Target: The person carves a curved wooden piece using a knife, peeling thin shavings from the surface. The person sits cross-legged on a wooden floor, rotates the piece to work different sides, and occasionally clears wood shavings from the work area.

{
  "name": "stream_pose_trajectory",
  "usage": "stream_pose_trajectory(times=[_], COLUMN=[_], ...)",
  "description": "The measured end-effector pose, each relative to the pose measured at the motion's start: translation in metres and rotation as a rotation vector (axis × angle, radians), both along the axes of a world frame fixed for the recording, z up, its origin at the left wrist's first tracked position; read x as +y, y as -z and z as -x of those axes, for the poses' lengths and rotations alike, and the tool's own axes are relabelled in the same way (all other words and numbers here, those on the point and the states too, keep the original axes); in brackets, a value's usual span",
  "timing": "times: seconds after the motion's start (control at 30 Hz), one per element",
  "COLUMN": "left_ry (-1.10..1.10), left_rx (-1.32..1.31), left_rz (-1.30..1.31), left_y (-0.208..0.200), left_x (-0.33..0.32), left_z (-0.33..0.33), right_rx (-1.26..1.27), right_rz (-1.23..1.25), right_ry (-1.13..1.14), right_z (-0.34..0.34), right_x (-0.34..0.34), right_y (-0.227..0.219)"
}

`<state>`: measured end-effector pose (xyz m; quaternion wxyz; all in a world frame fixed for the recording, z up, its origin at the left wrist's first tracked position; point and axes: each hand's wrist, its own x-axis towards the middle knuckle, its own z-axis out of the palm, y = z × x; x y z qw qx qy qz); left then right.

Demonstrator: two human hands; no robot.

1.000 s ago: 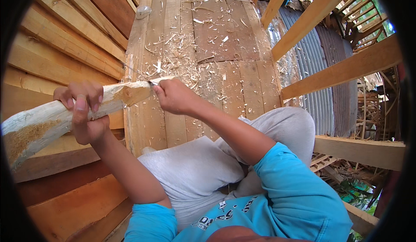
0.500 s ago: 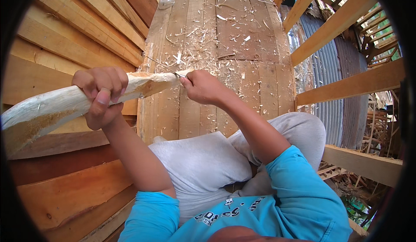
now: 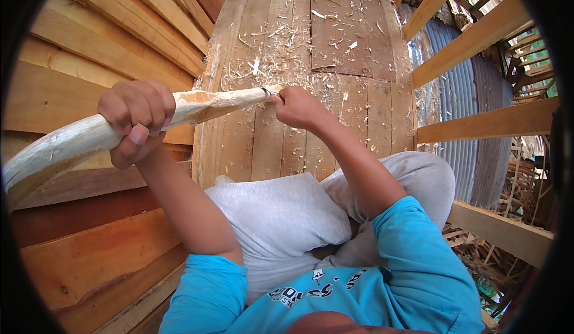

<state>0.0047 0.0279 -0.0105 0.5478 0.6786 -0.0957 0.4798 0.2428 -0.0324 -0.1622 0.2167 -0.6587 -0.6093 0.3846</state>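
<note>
plank floor [image 3: 353,119] strewn with shavings; left hand [image 3: 134,119] fisted round pale wooden stick [image 3: 215,102], right hand [image 3: 297,107] clenched at its tip on a small blade [image 3: 267,91].

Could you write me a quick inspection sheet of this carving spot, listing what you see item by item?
Surface: bare wooden plank floor, weathered.
Job's things: long pale peeled wooden stick, tip whittled; a small blade at the tip, mostly hidden.
Clutter: pale wood shavings scattered over the planks.
Hands: left hand, fingers wrapped round the stick's middle; right hand closed at the tip, apparently on the blade.
Cables: nothing seen.
Surroundings: stacked reddish wooden boards on the left, wooden railing beams and grey corrugated metal sheet on the right.
</note>
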Motion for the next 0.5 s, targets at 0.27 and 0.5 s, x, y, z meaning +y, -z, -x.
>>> stream_pose_trajectory(times=[0.27,0.5], left_ry=[0.114,-0.008], left_rx=[0.004,-0.024], left_rz=[-0.017,0.008], left_y=[0.0,0.001], left_x=[0.003,-0.004], left_z=[0.002,-0.01], right_rx=[-0.104,-0.033], right_rz=[0.046,0.144], right_ry=[0.057,0.084], right_z=[-0.008,-0.007], right_x=[0.004,0.003], right_y=[0.027,0.017])
